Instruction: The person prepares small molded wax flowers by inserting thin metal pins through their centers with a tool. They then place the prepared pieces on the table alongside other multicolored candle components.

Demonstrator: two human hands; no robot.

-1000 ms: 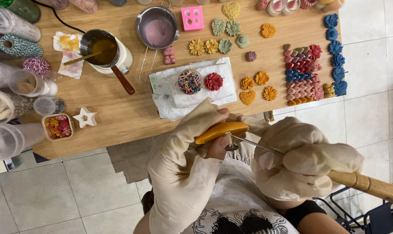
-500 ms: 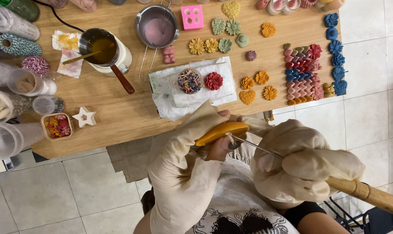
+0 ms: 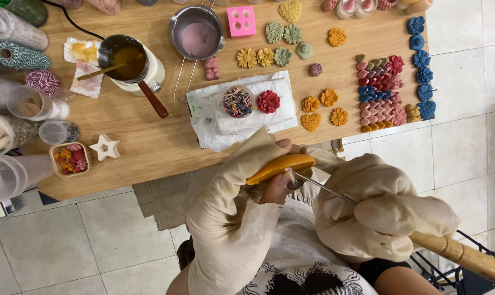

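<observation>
yellow mould [image 3: 280, 167] lengthwise left-right, slightly tilted

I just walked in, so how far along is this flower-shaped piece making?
Done: rows of pink, blue and red pieces lie on the wooden table. In hand: the left hand holds an orange mould; the right hand works a wooden-handled metal tool against it. Left: pink liquid in the steel pot.
</observation>
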